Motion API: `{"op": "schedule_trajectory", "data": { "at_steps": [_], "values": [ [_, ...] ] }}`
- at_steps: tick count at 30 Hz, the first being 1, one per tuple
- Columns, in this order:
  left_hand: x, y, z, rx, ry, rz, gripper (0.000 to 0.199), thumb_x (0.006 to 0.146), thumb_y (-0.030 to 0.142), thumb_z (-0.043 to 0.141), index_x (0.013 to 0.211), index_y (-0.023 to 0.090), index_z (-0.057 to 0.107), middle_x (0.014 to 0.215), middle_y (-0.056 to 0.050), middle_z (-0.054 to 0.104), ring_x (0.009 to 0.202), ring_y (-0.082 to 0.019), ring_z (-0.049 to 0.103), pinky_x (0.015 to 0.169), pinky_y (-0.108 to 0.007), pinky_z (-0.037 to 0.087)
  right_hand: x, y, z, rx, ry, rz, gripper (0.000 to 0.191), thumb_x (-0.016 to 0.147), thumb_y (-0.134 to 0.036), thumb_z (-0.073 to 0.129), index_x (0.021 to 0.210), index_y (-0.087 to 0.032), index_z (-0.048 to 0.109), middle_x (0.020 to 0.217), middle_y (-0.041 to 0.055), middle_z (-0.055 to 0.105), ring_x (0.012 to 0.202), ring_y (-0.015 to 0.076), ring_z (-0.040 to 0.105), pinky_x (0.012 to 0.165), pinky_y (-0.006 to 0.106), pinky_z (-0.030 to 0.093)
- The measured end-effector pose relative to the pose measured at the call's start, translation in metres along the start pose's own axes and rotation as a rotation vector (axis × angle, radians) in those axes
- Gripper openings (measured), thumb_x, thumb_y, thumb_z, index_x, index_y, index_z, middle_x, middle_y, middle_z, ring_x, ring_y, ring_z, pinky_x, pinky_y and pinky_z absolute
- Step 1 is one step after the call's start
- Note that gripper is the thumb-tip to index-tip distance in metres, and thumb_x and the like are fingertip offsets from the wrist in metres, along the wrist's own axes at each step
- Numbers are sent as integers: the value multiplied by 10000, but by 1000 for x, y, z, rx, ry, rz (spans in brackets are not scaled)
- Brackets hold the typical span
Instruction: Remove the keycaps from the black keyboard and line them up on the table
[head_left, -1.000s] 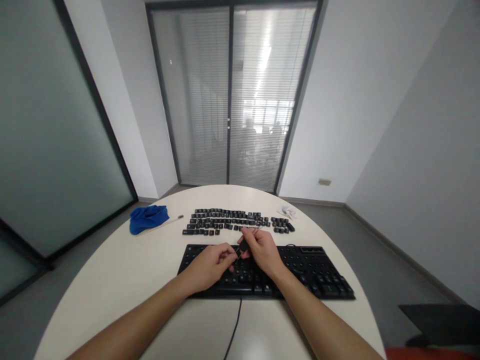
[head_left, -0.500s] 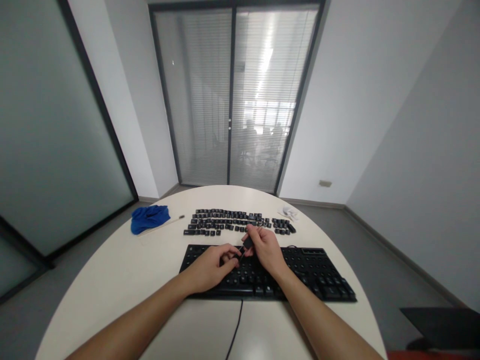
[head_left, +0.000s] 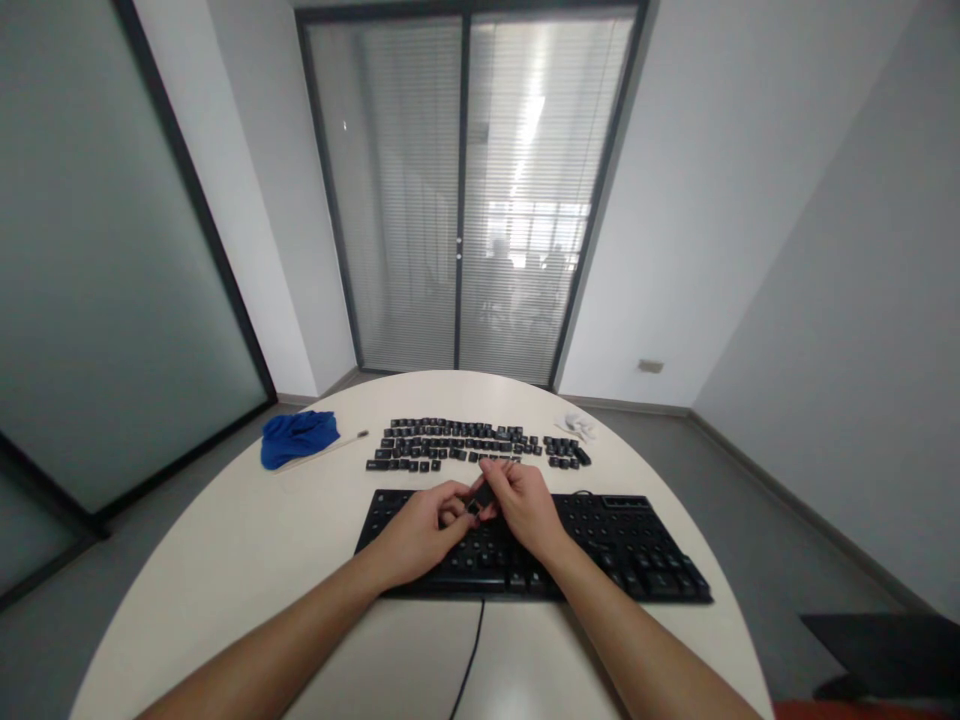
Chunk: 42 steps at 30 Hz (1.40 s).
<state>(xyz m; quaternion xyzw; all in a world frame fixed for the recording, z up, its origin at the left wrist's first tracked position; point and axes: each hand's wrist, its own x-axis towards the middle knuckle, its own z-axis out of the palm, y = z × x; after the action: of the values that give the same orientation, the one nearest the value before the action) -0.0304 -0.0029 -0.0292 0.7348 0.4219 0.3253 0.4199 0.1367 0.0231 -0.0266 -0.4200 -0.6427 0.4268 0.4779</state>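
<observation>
A black keyboard [head_left: 622, 540] lies across the table, with many of its keycaps off. Over its middle, my left hand [head_left: 427, 525] and my right hand [head_left: 525, 500] meet at the fingertips. Between them is a small dark piece [head_left: 482, 495], pinched by my right fingers; it looks like a keycap. My left fingers are curled closed at its lower end, and whatever they grip is too small to name. Beyond the hands, loose black keycaps [head_left: 427, 443] lie in rows, with a smaller group [head_left: 566, 450] to the right.
A blue cloth [head_left: 300, 437] lies at the table's left edge beside a thin brush [head_left: 330, 450]. Some crumpled white tissue [head_left: 579, 426] is at the back right. A black cable [head_left: 472, 655] runs from the keyboard toward the front of the round table [head_left: 225, 560].
My right hand has moved slightly left and closer to my left hand. The dark piece now sits against my left fingertips.
</observation>
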Motion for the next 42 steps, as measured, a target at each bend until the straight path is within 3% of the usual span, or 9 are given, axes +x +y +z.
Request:
{"op": "schedule_trajectory", "data": {
  "at_steps": [6, 13, 19, 29, 34, 42],
  "values": [
    [-1, 0, -9, 23, 2, 4, 303, 909, 355, 509, 1140, 178, 594, 876, -36, 704, 781, -174, 621, 735, -282, 446, 2, 2, -4, -35, -6, -12, 502, 857, -593, 553, 664, -146, 675, 500, 8, 632, 407, 114, 603, 400, 173, 455],
    [-1, -4, -19, 526, 110, 77, 180, 929, 310, 491, 1038, 259, 626, 873, 7, 703, 809, -194, 643, 732, -287, 434, 6, -2, -18, -51, 66, -14, 523, 869, -615, 520, 674, -148, 654, 462, 1, 592, 393, 117, 591, 394, 179, 438],
    [-1, -13, -22, 630, 105, 150, 258, 913, 279, 529, 1166, 270, 581, 981, -4, 703, 890, -198, 645, 804, -312, 469, 9, -2, -29, -78, 99, -23, 522, 867, -624, 517, 679, -156, 654, 488, 7, 604, 400, 124, 593, 403, 198, 445],
    [-2, -17, -29, 690, 101, 177, 208, 813, 220, 636, 1018, 253, 647, 1020, 1, 694, 949, -212, 621, 835, -333, 482, 5, -4, -30, -288, -99, -51, 524, 916, -585, 466, 679, -165, 670, 484, 2, 611, 433, 125, 599, 477, 209, 443],
    [-2, -18, -30, 697, 50, 222, 238, 860, 231, 590, 1087, 273, 646, 1071, 1, 693, 1014, -211, 607, 889, -337, 466, -1, -11, -27, -413, -221, -101, 506, 939, -551, 453, 711, -168, 690, 496, 0, 620, 456, 122, 600, 521, 207, 440],
    [-2, -14, -29, 729, 72, 208, 201, 864, 231, 574, 1044, 261, 659, 1040, -4, 693, 983, -206, 606, 852, -315, 472, -5, -24, -24, -587, -326, -202, 468, 963, -479, 463, 695, -170, 690, 493, -5, 615, 483, 112, 591, 541, 200, 397]
  ]
}}
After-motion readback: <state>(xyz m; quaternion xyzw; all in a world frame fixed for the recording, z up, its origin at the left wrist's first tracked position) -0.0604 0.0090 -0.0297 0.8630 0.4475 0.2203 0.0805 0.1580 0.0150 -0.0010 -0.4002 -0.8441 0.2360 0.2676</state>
